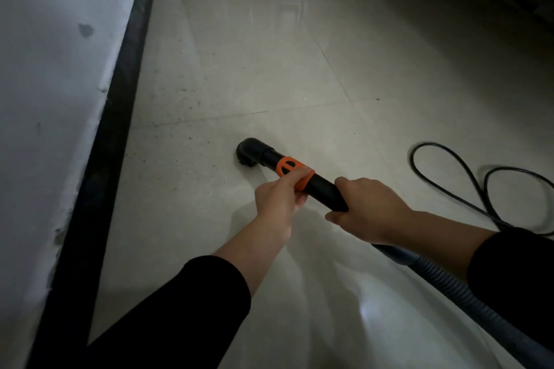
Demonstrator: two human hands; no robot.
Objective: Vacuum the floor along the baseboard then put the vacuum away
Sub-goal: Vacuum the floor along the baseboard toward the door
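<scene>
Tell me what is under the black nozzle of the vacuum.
The nozzle sits on the pale tiled floor, apart from the black baseboard. Dark specks lie on the tiles nearby. The spot beneath its mouth is covered, so dirt there cannot be seen.

Open tile floor (299, 69) ahead; baseboard (120, 105) left, looped cord (449, 165) right.

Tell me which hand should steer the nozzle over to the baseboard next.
Left. The left hand grips the orange collar, nearest the nozzle and on the baseboard side, so it likely steers best; the right hand holds the tube farther back, toward the hose.
</scene>
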